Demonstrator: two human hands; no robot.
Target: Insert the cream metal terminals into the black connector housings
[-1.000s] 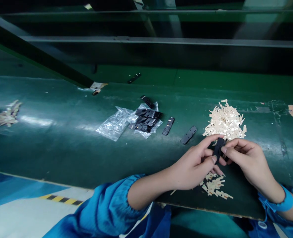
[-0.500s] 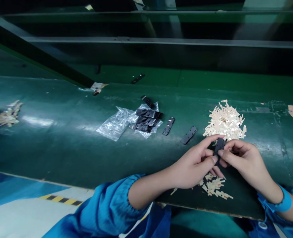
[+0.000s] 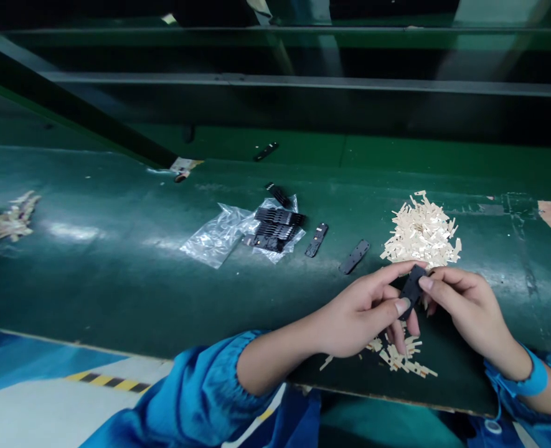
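A small flat black plastic part, oblong with rounded ends, is held tilted between my two hands. My left hand grips its lower end and side, thumb on top and fingers underneath. With thumb and fingers, my right hand pinches the part's upper right edge. Just beyond the hands lies a heap of thin cream-coloured strips. Below my left hand is a smaller scatter of similar strips. Two like black parts lie to the left, one flat part and one part with light marks.
Several black parts are stacked on a clear plastic bag on the green bench. Another strip pile is at far left. A single black part lies further back, near a dark slanted post.
The black part has turned slightly in my hands, showing more of its flat face. My right thumb has shifted toward its upper edge, and the left fingers below have spread downward.
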